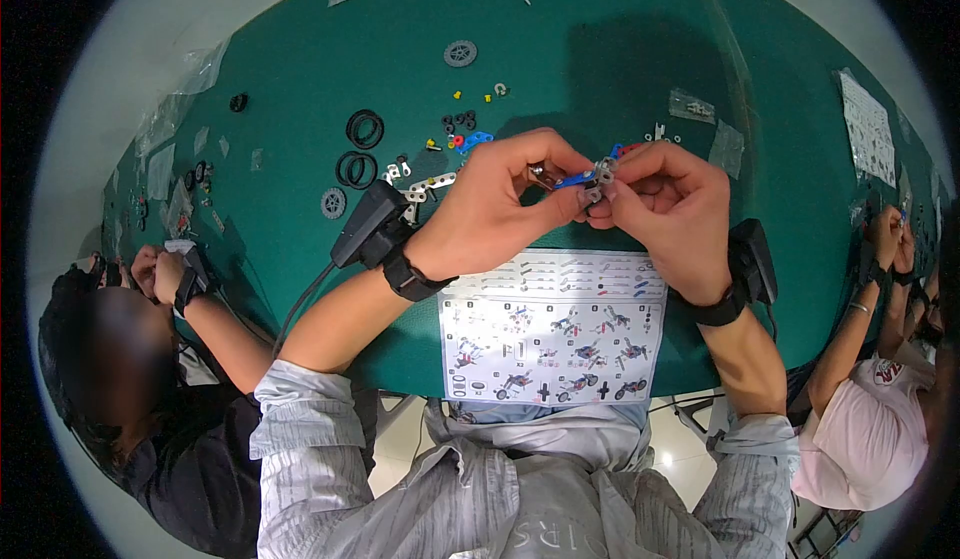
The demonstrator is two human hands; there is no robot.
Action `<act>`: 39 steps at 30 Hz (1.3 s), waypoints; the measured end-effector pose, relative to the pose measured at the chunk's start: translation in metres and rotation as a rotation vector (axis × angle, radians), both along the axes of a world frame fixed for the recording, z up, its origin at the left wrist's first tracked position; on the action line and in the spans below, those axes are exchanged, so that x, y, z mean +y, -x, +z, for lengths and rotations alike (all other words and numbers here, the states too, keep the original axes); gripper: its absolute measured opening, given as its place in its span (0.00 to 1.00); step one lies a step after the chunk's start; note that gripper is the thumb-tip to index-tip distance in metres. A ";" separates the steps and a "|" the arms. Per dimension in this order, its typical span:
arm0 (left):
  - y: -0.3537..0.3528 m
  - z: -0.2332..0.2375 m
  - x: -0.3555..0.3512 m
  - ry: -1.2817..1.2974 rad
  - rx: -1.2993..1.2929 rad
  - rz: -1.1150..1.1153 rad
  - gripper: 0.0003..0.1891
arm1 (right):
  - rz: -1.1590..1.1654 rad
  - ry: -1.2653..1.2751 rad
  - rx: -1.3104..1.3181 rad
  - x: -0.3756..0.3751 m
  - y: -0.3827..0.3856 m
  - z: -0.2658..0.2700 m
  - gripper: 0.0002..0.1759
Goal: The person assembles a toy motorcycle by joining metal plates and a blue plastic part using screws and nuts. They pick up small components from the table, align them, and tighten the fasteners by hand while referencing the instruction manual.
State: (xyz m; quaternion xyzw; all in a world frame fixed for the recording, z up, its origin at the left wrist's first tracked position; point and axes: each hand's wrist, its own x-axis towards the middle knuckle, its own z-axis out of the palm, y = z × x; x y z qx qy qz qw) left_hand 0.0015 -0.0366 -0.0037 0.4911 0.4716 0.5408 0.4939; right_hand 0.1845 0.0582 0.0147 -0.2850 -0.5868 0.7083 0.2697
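Note:
Both hands meet over the table, just above a printed instruction sheet point(552, 334) with numbered motorcycle-building pictures. Pinched between the fingers of my left hand point(505, 194) is a small part-built model piece point(578, 179), with a blue strip and grey metal bits. My right hand point(672, 204) closes on the grey end of the same piece; its fingertips partly hide it. A red part point(627, 149) shows just behind the right fingers. Left of my left hand lie silvery perforated metal strips point(432, 187) and a blue part point(474, 142).
Black rubber rings point(364, 129), grey spoked wheels point(460, 53), small black parts point(459, 120) and yellow pieces point(489, 98) lie on the green table point(300, 49). A small plastic bag point(691, 106) sits at right. Co-workers sit on both sides, their hands point(157, 272) over the table.

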 end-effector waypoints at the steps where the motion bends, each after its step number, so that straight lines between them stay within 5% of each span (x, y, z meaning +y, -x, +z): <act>1: 0.000 0.001 0.000 0.005 -0.003 -0.001 0.08 | -0.004 0.000 -0.001 0.000 0.000 -0.001 0.05; 39: 0.000 -0.010 0.000 0.071 -0.009 0.055 0.09 | 0.040 0.102 -0.071 0.009 -0.001 0.001 0.09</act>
